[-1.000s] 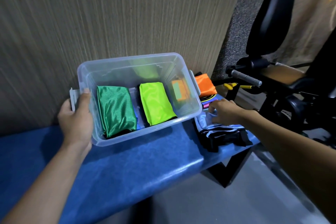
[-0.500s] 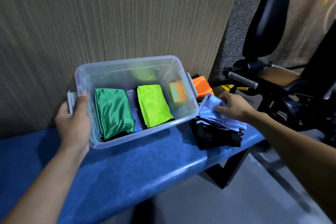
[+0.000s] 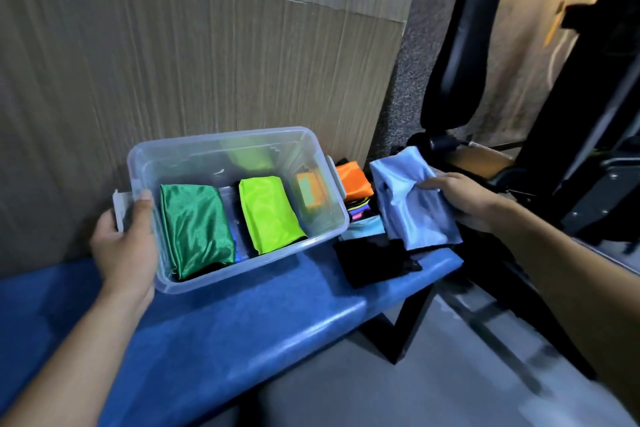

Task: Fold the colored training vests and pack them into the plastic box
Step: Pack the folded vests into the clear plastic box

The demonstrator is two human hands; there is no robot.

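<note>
The left hand (image 3: 124,246) grips the left end of the clear plastic box (image 3: 311,243), thumb hooked over the rim, fingers curled round the handle. Just right of that thumb lie 2 folded vests inside: a dark green vest (image 3: 195,224), then a lime vest (image 3: 268,213) (a blue scrap shows between them). The right hand (image 3: 460,201) pinches a light blue vest (image 3: 408,204), held up clear of the blue bench (image 3: 242,329). Below it lies a black cloth (image 3: 374,262); left of it, an orange vest (image 3: 353,177) beside the box.
</note>
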